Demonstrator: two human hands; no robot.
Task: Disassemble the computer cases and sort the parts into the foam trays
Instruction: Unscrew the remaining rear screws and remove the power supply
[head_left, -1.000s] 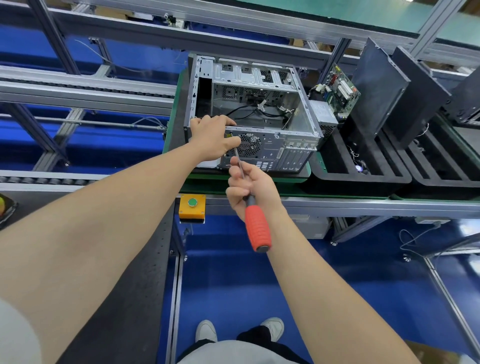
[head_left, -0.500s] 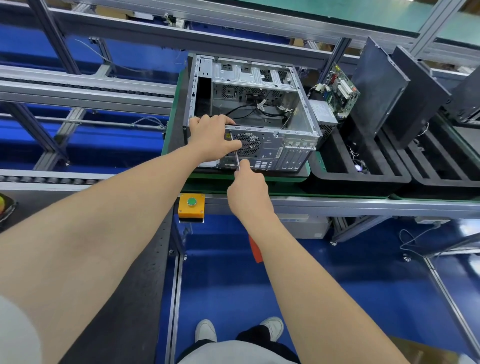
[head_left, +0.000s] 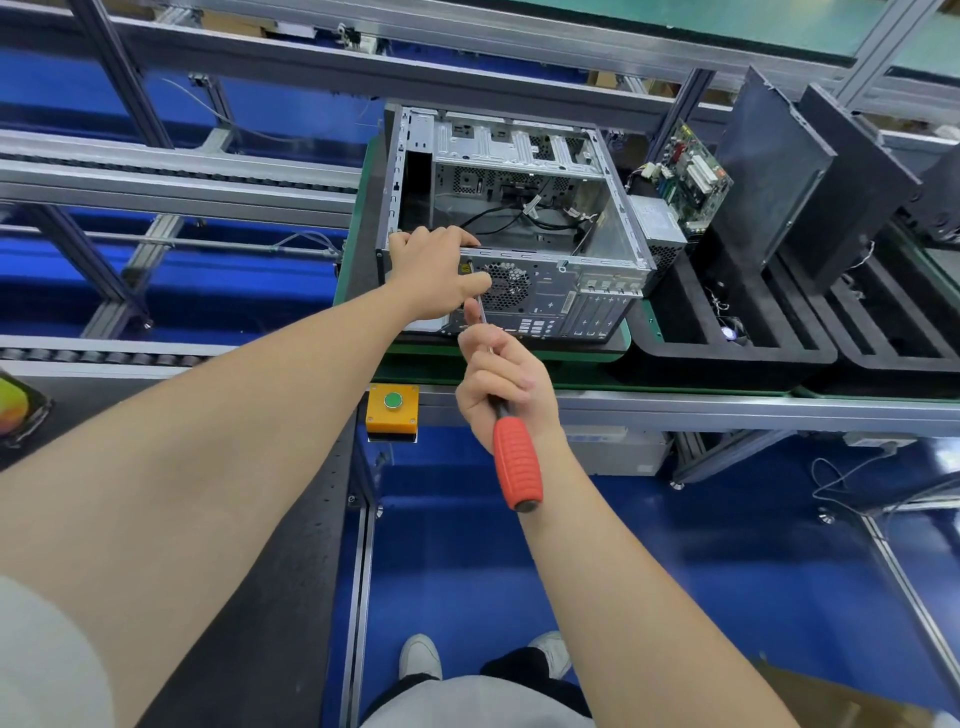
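Two hands crowd the near edge of the computer case (head_left: 545, 218): the left hand (head_left: 436, 275) grips its rim, the right hand (head_left: 501, 384) grips a screwdriver (head_left: 517, 467). The foam tray (head_left: 727, 358) alongside holds a circuit board (head_left: 685, 176).

Pretty bright, even overhead light here, so shadows stay soft. There's just some murk inside the computer case (head_left: 545, 291) at 12 o'clock, the black foam trays (head_left: 727, 358) at 2 o'clock swallow most detail, and there's white glare on the glossy blue floor (head_left: 675, 545) out at 3 o'clock. Focus is crisp in the middle, red screwdriver (head_left: 517, 467) handle included, but the pale sleeve (head_left: 41, 665) at 8 o'clock is mush, and the wide lens bends the rails (head_left: 182, 176) at 10 o'clock and stretches the corners.
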